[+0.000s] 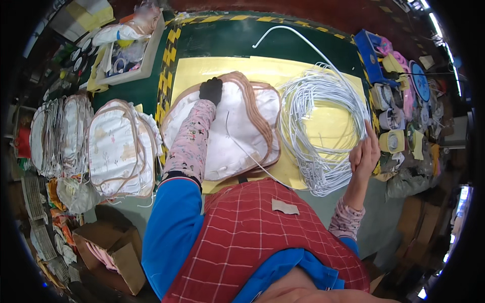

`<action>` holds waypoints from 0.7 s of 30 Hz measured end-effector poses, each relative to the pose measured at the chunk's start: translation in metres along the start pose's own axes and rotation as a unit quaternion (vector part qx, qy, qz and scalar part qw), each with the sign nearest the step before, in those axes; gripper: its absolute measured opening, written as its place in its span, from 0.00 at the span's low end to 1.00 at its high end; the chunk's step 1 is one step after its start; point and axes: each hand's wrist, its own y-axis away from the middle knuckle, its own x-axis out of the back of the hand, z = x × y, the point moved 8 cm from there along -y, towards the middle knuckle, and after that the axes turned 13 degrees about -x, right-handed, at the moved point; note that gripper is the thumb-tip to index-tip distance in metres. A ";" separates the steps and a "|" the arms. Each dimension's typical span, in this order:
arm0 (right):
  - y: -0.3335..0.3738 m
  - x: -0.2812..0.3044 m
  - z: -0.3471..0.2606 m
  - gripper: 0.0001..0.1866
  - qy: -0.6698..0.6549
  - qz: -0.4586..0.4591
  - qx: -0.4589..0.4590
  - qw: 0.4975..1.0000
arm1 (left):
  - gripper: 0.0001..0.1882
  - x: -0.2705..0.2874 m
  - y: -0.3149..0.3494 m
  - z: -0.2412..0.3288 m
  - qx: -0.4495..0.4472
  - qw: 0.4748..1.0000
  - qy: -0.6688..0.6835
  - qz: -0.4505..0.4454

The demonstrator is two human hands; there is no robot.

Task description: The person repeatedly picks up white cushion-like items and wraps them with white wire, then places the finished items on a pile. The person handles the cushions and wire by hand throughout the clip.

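Note:
My left hand (211, 91), in a dark glove, is closed at the far edge of a white fabric piece (232, 136) with brown trim. More such pieces lie stacked beneath it. My right hand (365, 151), bare, has its fingers closed on a white wire (323, 54) at the right side of a large coil of white wire (298, 146). From that hand the wire arcs away over the far side of the table and ends in a small hook. Another thin wire (245, 149) lies across the fabric piece toward my apron.
Yellow sheeting (194, 70) covers part of the green table. At left stand trimmed fabric pieces (113, 146) in stacks, with a white tray (126, 76) of small items behind. A blue bin (371, 55) and clutter line the right. An open cardboard box (126, 262) sits lower left.

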 end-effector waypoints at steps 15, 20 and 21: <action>-0.004 0.017 -0.023 0.20 -0.152 -0.162 -0.015 0.975 | 0.09 0.271 0.066 0.052 -0.041 0.793 0.527 0.301; -0.003 0.016 -0.021 0.19 -0.183 -0.254 -0.001 0.950 | 0.14 0.307 0.111 0.080 -0.192 0.895 0.066 0.397; -0.003 0.016 -0.020 0.19 -0.185 -0.278 0.002 0.943 | 0.15 0.312 0.117 0.086 -0.203 0.887 0.022 0.415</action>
